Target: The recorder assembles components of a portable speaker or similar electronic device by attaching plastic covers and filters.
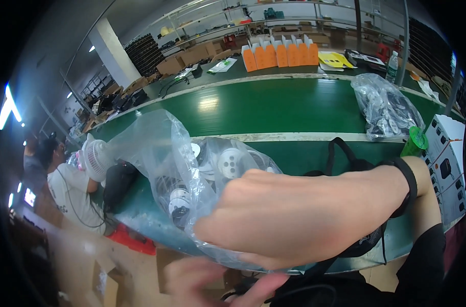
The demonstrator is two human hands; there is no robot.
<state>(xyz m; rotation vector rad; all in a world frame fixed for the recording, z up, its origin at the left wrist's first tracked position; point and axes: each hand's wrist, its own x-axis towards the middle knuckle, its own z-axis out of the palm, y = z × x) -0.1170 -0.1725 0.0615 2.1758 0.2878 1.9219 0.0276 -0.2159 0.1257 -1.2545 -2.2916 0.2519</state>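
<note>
A large clear plastic bag [179,148] lies on the green table, holding several white rounded parts [231,162], some with black sections. My right hand [289,215] reaches across from the right, back of the hand up, its fingers curled at the bag's near edge. It appears closed on the plastic, though the fingertips are hidden beneath the hand. Below it, at the table's near edge, my left hand [207,281] is blurred by motion. Its thumb and fingers look apart, and I see nothing between them.
Behind runs a green conveyor belt [274,102], with orange boxes [279,55] beyond. Another filled clear bag [384,107] lies at right, near a green cup [415,142] and a printed carton [448,163]. At left are a white fan [95,157] and a seated person [72,192].
</note>
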